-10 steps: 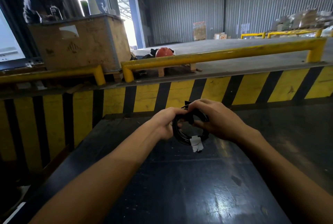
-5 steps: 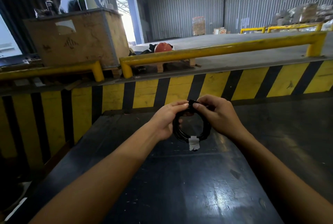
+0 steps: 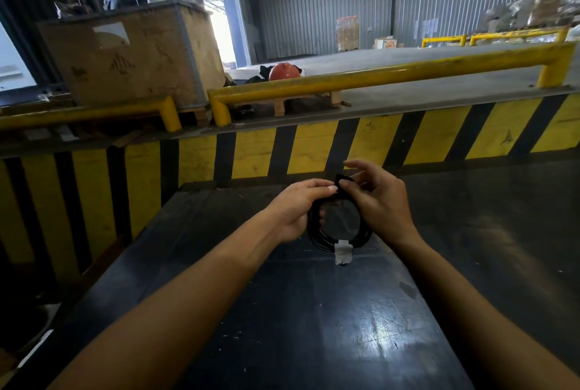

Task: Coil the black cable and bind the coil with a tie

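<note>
The black cable [image 3: 320, 240] is wound into a small round coil held upright just above the dark table [image 3: 314, 327]. A white tag [image 3: 343, 252] hangs from the coil's bottom. My left hand [image 3: 295, 210] grips the coil's left side, thumb and forefinger pinched at its top. My right hand [image 3: 376, 204] holds the right side and pinches a short black tie [image 3: 340, 178] that sticks up at the coil's top; its upper fingers are spread.
A yellow and black striped barrier [image 3: 314, 151] stands just beyond the table, with yellow rails [image 3: 376, 75] above it. A wooden crate [image 3: 131, 56] sits back left, a red helmet [image 3: 284, 71] behind the rail. A dark floor drops off left of the table.
Both hands and the coil stay at the same spot on the table. My right hand's upper fingers have lifted and spread, and the tie's end now stands up at the coil's top.
</note>
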### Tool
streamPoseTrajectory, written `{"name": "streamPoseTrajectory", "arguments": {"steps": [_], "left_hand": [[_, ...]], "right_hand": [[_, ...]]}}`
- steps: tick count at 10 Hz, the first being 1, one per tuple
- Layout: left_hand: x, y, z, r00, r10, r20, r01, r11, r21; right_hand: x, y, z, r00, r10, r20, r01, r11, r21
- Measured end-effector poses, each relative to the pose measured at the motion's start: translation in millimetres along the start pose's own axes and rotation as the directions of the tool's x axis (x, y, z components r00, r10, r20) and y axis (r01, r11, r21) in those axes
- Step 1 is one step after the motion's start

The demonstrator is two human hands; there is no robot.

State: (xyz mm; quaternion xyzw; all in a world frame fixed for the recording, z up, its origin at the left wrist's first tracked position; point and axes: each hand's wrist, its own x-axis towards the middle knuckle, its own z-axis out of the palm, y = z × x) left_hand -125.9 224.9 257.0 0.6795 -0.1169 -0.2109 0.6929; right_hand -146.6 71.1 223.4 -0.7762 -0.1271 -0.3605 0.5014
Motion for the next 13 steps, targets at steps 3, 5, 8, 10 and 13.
{"name": "streamPoseTrajectory", "arguments": {"steps": [3,5,8,10,13], "left_hand": [[0,-55,-24,0.991,-0.130,0.029,0.132,0.987,-0.090],[5,-104,-47,0.967,-0.250,0.053,0.252,0.967,-0.046],[-9,-204,-83,0.860,-0.509,0.038,0.509,0.848,-0.149],[-7,-254,-105,0.781,-0.582,-0.228,0.563,0.813,-0.147],[2,-281,-113,0.822,-0.531,-0.206,0.557,0.825,0.094]], "right_hand": [[-49,33,27,0.972,0.226,0.072,-0.236,0.949,0.210],[-86,57,49,0.885,0.451,0.116,-0.465,0.849,0.251],[-144,91,84,0.675,0.737,0.012,-0.733,0.670,0.118],[-201,118,113,0.443,0.893,0.072,-0.865,0.448,-0.227],[-221,111,127,0.286,0.945,0.160,-0.740,0.324,-0.589]]}}
